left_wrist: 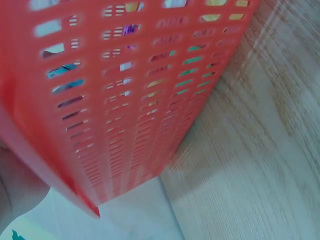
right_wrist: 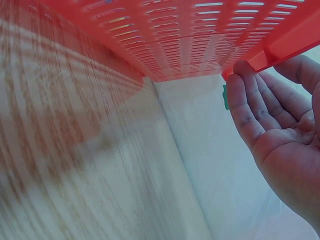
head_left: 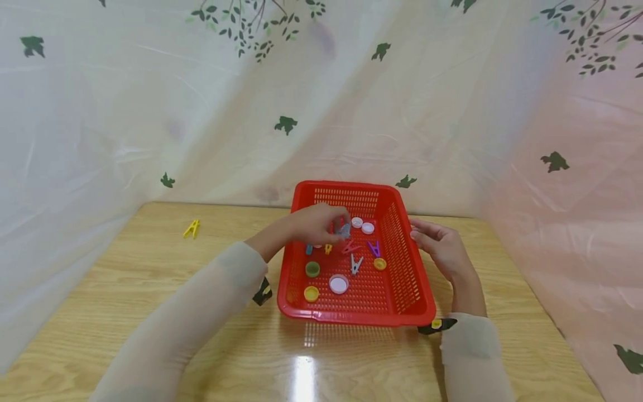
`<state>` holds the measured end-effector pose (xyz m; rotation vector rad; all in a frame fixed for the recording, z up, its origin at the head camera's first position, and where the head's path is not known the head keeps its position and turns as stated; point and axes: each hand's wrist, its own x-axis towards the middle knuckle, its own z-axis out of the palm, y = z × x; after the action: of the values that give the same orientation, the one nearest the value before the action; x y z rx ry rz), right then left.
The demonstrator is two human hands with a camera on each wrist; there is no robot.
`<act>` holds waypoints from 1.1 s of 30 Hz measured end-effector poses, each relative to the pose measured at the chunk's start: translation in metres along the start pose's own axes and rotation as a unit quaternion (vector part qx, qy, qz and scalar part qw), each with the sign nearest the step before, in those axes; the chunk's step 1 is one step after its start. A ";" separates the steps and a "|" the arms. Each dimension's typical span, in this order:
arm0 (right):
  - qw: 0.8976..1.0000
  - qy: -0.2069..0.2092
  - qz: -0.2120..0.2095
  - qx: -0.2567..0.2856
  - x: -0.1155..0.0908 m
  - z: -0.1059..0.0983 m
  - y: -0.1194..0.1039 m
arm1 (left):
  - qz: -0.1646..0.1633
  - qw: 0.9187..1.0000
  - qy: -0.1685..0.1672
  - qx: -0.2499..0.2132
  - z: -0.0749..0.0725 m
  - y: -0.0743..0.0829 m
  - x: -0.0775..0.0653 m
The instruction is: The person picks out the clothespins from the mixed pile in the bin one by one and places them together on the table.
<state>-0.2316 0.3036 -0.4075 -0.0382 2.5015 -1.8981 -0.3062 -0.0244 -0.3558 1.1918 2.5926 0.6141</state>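
Observation:
A red plastic basket (head_left: 346, 319) with slotted walls stands on the table. My left hand (head_left: 318, 222) reaches over its left side, fingers bent down, and pinches a small light-blue piece (head_left: 344, 231) whose kind I cannot tell. Just below are a pink clothespin (head_left: 350, 247) and a small yellow clip (head_left: 328, 249). My right hand (head_left: 442, 245) holds the basket's right rim, its thumb at the rim and its fingers (right_wrist: 242, 102) against the underside. In the left wrist view the basket wall (left_wrist: 115, 100) hides most of the left hand.
Inside the basket lie a purple clothespin (head_left: 374, 249), a grey clothespin (head_left: 355, 264), a green cap (head_left: 312, 269), a large white cap (head_left: 339, 284), and several yellow and white caps. A yellow clothespin (head_left: 191, 228) lies on the table at left. Leaf-patterned sheeting (head_left: 226, 139) surrounds the table.

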 end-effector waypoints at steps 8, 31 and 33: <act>1.000 -0.003 0.002 -0.004 0.000 -0.001 -0.002 | 0.009 0.999 0.032 -0.018 -0.013 -0.004 -0.010; 1.000 -0.007 -0.003 -0.010 0.000 0.000 -0.002 | 0.001 0.989 0.130 -0.069 -0.031 -0.042 -0.065; 1.000 -0.008 -0.004 -0.008 0.000 0.000 -0.002 | 0.004 0.986 0.138 -0.089 -0.032 -0.048 -0.071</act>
<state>-0.2318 0.3028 -0.4055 -0.0631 2.5109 -1.8727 -0.3042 -0.1150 -0.3475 1.1295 2.6805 1.0571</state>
